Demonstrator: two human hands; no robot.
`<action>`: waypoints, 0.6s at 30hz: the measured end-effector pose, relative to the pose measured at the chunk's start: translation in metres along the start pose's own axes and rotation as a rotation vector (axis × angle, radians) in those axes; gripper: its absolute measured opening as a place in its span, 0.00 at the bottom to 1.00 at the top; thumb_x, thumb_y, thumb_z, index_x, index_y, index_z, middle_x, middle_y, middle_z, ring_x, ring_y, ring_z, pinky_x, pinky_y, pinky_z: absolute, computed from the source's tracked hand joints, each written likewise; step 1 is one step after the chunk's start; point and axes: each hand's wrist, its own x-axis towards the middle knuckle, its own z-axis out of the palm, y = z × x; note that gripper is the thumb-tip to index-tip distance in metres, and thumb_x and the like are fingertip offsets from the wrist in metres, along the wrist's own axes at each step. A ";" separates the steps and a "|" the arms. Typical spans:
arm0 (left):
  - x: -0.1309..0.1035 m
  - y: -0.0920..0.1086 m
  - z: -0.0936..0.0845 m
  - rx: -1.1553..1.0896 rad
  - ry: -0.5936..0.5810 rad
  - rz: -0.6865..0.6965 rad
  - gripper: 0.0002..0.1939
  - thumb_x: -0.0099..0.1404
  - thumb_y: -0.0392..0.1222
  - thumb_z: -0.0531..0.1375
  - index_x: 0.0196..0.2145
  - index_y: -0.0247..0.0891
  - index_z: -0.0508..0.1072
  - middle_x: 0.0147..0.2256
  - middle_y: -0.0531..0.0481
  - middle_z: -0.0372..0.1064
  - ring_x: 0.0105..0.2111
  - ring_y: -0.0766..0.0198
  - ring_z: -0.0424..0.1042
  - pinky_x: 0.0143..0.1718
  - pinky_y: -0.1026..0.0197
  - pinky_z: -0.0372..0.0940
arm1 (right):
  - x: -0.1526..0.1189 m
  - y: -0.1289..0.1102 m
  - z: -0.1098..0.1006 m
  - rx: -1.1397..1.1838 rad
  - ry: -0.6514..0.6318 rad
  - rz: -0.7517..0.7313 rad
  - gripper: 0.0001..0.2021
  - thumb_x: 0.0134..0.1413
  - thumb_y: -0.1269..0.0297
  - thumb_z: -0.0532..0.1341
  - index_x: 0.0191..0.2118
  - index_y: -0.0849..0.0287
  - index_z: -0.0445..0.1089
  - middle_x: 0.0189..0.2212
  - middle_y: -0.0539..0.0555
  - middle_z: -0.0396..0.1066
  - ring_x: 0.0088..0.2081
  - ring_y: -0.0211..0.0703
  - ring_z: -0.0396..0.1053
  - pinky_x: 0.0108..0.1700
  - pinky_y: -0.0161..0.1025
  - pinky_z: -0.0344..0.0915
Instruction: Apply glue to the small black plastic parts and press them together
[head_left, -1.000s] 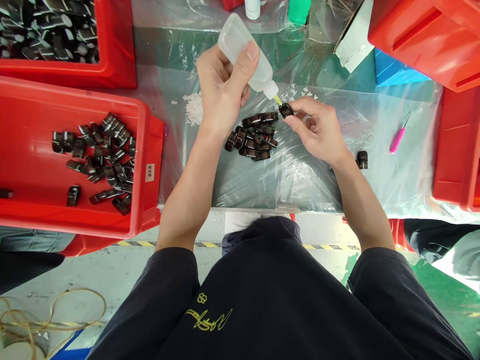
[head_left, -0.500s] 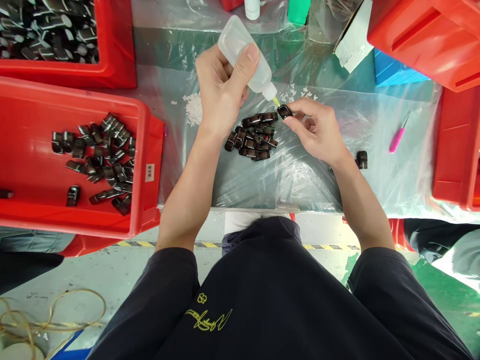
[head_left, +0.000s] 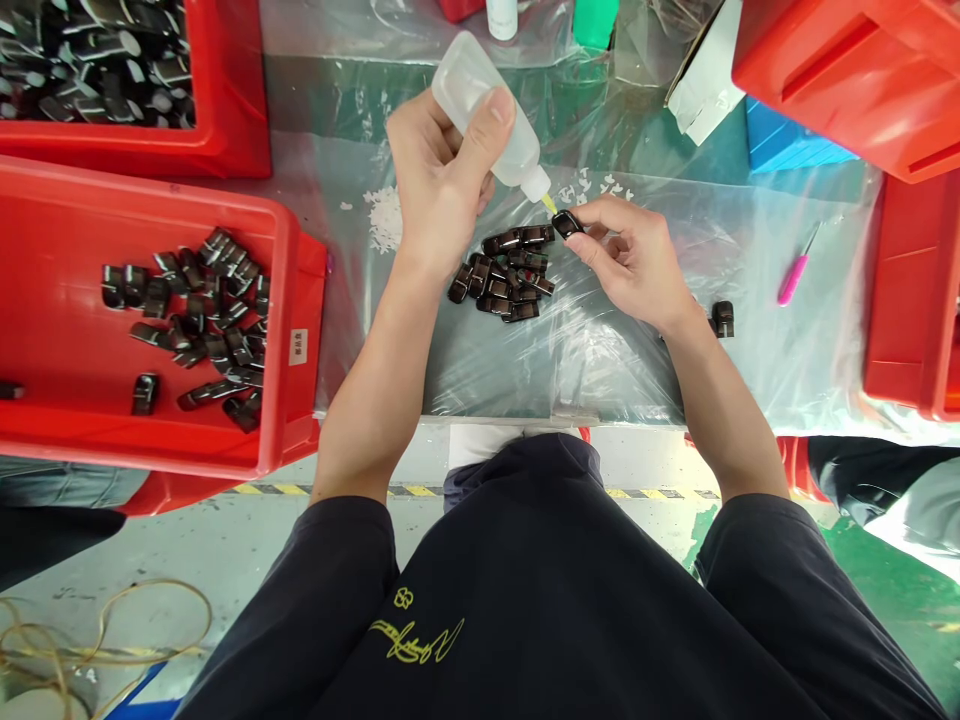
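My left hand (head_left: 454,165) is wrapped round a translucent squeeze bottle (head_left: 487,105), tilted so that its yellow-green tip points down to the right. The tip meets the edge of a small glossy black part (head_left: 566,224), pinched between the thumb and fingers of my right hand (head_left: 626,250). Whether the tip touches the part is too small to tell. Just below and left of the tip lies a pile of similar dark parts (head_left: 502,275). Small white pieces (head_left: 385,218) are heaped beside my left wrist, and more white bits (head_left: 600,186) lie scattered behind my right hand.
Red bins (head_left: 285,330) with dark parts stand on the left; further red bins (head_left: 911,300) and a blue bin (head_left: 791,138) are at the right. A pink-handled tool (head_left: 793,280) and a couple of dark parts (head_left: 723,319) lie right of my right arm.
The view has shifted very slightly. Both hands, the bottle and the held part keep nearly the same positions.
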 end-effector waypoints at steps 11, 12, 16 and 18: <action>0.001 0.001 0.002 -0.005 0.039 -0.048 0.19 0.65 0.42 0.68 0.19 0.38 0.71 0.17 0.56 0.52 0.17 0.71 0.45 0.21 0.56 0.38 | 0.000 0.000 0.000 0.013 0.008 -0.031 0.24 0.67 0.37 0.56 0.47 0.53 0.75 0.39 0.55 0.75 0.40 0.46 0.72 0.39 0.42 0.75; 0.001 0.001 0.002 -0.007 0.037 -0.040 0.19 0.65 0.43 0.68 0.19 0.38 0.71 0.17 0.56 0.52 0.16 0.71 0.46 0.21 0.56 0.38 | 0.000 -0.001 0.001 0.029 0.011 -0.039 0.24 0.67 0.38 0.56 0.47 0.54 0.75 0.38 0.55 0.75 0.39 0.45 0.72 0.39 0.42 0.75; 0.001 0.001 0.003 -0.016 0.048 -0.022 0.19 0.65 0.47 0.68 0.20 0.38 0.72 0.17 0.56 0.53 0.16 0.71 0.47 0.20 0.56 0.39 | 0.000 -0.003 0.002 0.095 0.014 -0.046 0.24 0.68 0.40 0.57 0.48 0.56 0.76 0.35 0.53 0.76 0.36 0.42 0.72 0.37 0.40 0.73; 0.002 0.001 0.004 -0.006 0.086 -0.050 0.20 0.65 0.48 0.67 0.20 0.38 0.71 0.17 0.56 0.53 0.16 0.71 0.47 0.21 0.56 0.39 | -0.001 -0.003 0.002 0.127 0.017 -0.050 0.24 0.69 0.40 0.56 0.50 0.55 0.77 0.35 0.52 0.76 0.35 0.41 0.72 0.37 0.40 0.73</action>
